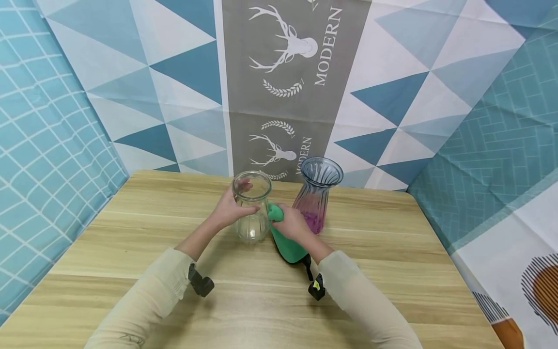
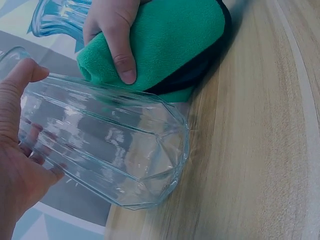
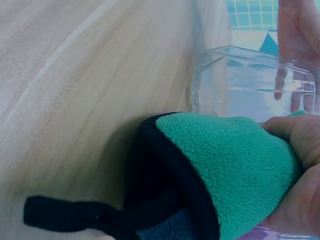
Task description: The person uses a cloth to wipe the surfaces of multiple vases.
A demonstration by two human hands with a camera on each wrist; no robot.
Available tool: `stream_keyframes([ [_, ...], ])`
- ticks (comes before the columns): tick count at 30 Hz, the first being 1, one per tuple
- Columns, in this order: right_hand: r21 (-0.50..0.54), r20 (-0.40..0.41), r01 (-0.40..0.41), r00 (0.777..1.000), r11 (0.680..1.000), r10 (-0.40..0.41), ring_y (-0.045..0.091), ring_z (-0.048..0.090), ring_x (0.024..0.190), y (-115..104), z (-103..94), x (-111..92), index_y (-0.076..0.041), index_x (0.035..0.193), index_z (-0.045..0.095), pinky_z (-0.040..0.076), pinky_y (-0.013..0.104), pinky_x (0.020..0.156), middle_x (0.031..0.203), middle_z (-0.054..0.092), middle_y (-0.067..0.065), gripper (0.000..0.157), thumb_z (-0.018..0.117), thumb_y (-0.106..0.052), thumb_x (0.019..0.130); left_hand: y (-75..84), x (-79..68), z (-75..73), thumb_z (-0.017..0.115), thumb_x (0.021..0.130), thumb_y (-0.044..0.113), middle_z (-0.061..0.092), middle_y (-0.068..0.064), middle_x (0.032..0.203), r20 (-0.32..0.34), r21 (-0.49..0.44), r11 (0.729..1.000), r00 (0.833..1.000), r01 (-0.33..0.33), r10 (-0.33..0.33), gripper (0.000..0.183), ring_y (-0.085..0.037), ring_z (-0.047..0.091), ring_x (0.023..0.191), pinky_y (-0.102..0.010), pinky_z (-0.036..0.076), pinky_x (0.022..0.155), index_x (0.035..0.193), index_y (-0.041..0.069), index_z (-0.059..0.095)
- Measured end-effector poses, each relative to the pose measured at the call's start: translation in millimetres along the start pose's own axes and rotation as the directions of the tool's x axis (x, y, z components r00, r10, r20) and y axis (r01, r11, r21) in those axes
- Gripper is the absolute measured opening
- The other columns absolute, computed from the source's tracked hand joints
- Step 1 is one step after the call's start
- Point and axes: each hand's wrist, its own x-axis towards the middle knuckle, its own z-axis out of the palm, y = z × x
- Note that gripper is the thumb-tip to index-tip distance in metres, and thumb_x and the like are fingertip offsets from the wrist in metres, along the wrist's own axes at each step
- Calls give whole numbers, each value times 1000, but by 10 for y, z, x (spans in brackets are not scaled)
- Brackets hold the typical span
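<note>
A clear glass vase with faceted sides stands upright on the wooden table. My left hand holds it around the upper body, thumb on the near side and fingers behind the glass. My right hand grips a green terry cloth with black edging, bunched close against the vase's right side. In the left wrist view, the thumb lies on the green cloth, beside the clear vase. The right wrist view shows the black loop hanging off the cloth's dark lower end.
Just behind my right hand stands a second ribbed glass vase, bluish at its flared top and pink-purple at its base. The wooden table meets a patterned cloth backdrop at its far edge. Black wrist cameras sit at both cuffs.
</note>
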Motion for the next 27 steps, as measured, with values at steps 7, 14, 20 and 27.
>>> stream_keyframes([
  [7,14,-12,9,1000,1000,-9,18,54,80,21,8,-17,-7,130,53,47,33,71,99,66,10,51,69,-12,82,-246,69,9,80,73,16,41,-21,141,-55,6,1000,998,3,-2,84,-33,37,133,-53,26,112,141,4,31],
  [14,101,-115,70,992,992,-58,18,56,79,-21,-82,-21,-9,125,57,50,32,69,93,66,9,45,69,-14,81,-240,61,2,82,70,24,43,-17,139,-93,25,1000,996,16,-13,84,-31,38,132,-52,29,111,138,6,37],
  [20,158,-190,138,976,978,-107,23,61,90,-38,-134,-7,-14,129,55,52,38,77,109,67,10,49,70,-17,83,-244,73,-15,83,70,25,46,-16,137,-90,35,999,996,19,-16,84,-31,40,131,-52,31,109,138,4,38],
  [27,172,-225,179,964,969,-138,25,62,95,-38,-134,-5,-15,131,54,52,40,79,115,66,11,52,71,-16,82,-239,79,-27,83,70,24,47,-15,136,-81,43,999,997,13,-9,83,-31,42,129,-50,33,110,137,4,40],
])
